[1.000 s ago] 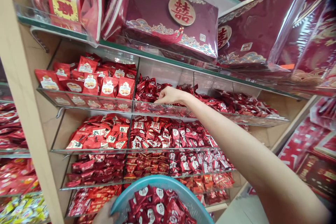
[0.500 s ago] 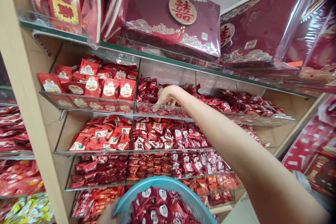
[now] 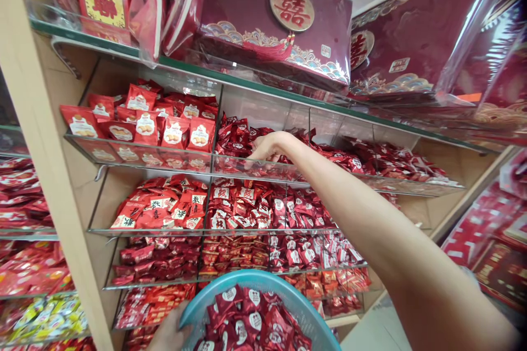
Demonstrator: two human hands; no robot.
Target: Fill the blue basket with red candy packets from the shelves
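My right hand [image 3: 267, 148] reaches up into a glass shelf compartment [image 3: 255, 167] filled with dark red wrapped candies [image 3: 234, 140]. Its fingers curl down among the candies; whether they grip one is hidden. My left hand [image 3: 171, 333] holds the rim of a teal plastic basket [image 3: 284, 296] at the bottom of the view. The basket is full of dark red candy packets with white round labels [image 3: 247, 321].
Glass shelves carry several compartments of red snack packets: cookie packets [image 3: 144, 123] upper left, red packets with black characters [image 3: 164, 205] below. Large dark red gift boxes [image 3: 272, 16] sit on the top shelf. A wooden upright [image 3: 45, 153] stands left.
My right hand dipped into the candy compartment, curled its fingers, then lifted slightly. The basket and left hand rose a little in view.
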